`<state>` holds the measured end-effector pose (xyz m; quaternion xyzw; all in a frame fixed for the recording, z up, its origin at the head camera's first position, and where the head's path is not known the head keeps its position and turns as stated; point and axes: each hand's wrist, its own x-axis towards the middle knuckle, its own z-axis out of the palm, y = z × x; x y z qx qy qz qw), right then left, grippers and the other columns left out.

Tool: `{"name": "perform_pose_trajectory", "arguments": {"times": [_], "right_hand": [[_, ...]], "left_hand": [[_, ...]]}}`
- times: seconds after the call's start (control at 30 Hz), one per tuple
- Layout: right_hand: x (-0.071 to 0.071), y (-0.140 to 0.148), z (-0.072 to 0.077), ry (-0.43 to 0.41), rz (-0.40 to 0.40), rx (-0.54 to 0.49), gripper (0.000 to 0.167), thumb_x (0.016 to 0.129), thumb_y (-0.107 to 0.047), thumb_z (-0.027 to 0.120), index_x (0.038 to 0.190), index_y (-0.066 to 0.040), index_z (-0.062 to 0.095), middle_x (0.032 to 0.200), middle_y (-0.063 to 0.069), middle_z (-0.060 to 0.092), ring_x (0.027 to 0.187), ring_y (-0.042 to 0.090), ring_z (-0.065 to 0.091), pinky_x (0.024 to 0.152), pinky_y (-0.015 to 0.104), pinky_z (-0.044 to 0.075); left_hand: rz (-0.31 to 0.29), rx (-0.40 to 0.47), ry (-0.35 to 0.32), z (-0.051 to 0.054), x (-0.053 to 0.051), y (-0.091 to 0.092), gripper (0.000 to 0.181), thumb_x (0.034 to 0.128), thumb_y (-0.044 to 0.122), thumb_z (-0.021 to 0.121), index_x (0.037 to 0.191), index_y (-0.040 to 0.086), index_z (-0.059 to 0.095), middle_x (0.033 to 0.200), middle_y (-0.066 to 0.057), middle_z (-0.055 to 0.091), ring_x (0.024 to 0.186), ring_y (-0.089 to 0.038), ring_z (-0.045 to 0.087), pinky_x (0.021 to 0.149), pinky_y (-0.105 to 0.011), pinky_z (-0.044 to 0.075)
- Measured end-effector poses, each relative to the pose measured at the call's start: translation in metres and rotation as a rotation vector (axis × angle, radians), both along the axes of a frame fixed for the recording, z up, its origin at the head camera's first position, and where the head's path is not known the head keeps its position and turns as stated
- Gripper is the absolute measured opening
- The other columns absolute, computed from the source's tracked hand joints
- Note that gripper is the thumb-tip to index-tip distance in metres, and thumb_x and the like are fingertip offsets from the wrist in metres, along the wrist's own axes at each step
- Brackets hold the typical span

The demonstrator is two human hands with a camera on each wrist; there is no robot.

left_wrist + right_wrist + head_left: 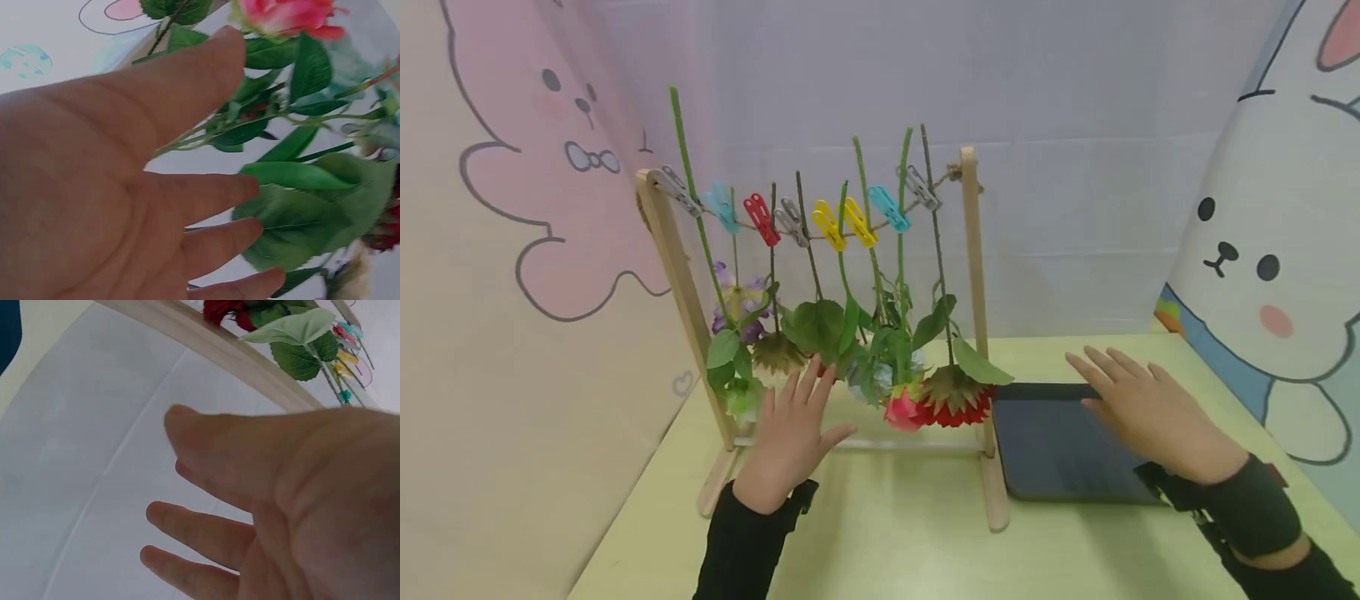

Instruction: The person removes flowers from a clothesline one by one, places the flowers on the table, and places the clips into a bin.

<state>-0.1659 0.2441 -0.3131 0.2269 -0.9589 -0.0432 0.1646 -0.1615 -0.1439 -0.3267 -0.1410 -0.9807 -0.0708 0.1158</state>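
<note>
Several artificial flowers hang heads-down from a string on a wooden frame [976,275], their stems held by coloured clothespins. In front of the hanging blooms my left hand [792,437] is spread with straight fingers and holds nothing. Nearest to it are green leaves [300,219] and, above the thumb in the left wrist view, a pink flower [284,15]. My right hand [1142,408] hovers above the dark tray [1037,442], fingers extended, nothing in it. A red flower [957,398] hangs at the frame's right end, beside the tray. Whether the left fingertips touch any leaf I cannot tell.
Yellow clothespins [829,225], a red clothespin [762,218] and blue and grey ones line the string. The frame's wooden foot [994,492] reaches forward on the pale table [887,533]. Behind hangs a whitish curtain [1075,208], with cartoon-printed cloth on both sides.
</note>
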Motion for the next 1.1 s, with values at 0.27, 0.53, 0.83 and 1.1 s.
{"name": "perform_pose_trajectory", "arguments": {"times": [0.27,0.53,0.83,1.1], "right_hand": [[-0.024,-0.024,0.092,0.147,0.16,-0.391,0.025,0.095,-0.015,0.049,0.113,-0.002,0.061,0.097,0.018,0.068,0.064,0.018,0.06,0.057,0.031,0.046],[-0.067,-0.073,0.188,0.0,0.116,-0.764,0.039,0.092,-0.036,0.053,0.114,-0.005,0.061,0.108,0.019,0.062,0.088,0.007,0.053,0.078,0.027,0.038],[-0.095,-0.12,0.216,-0.244,0.059,-0.652,0.056,0.086,-0.037,0.062,0.128,-0.003,0.052,0.123,0.02,0.056,0.109,0.032,0.053,0.095,0.043,0.04],[-0.101,-0.142,0.216,-0.271,0.022,-0.605,0.047,0.085,-0.035,0.064,0.119,-0.003,0.061,0.116,0.019,0.06,0.102,0.031,0.053,0.087,0.042,0.045]], "left_hand": [[-0.206,0.245,0.16,0.063,-0.01,0.016,0.048,0.0842,0.034,0.065,0.124,0.008,0.057,0.123,-0.011,0.06,0.096,-0.025,0.064,0.083,-0.038,0.049],[-0.306,0.366,0.168,0.122,-0.041,0.062,0.028,0.089,0.032,0.06,0.107,0.013,0.069,0.081,-0.003,0.069,0.064,-0.014,0.059,0.057,-0.023,0.041],[-0.163,0.227,0.144,0.132,-0.067,0.108,0.042,0.0899,0.045,0.053,0.12,0.016,0.062,0.089,0.0,0.068,0.073,-0.011,0.06,0.056,-0.022,0.043],[-0.173,0.389,0.172,0.121,-0.089,0.112,0.031,0.0908,0.04,0.054,0.106,0.018,0.07,0.075,0.0,0.067,0.062,-0.011,0.057,0.048,-0.022,0.034]]}}
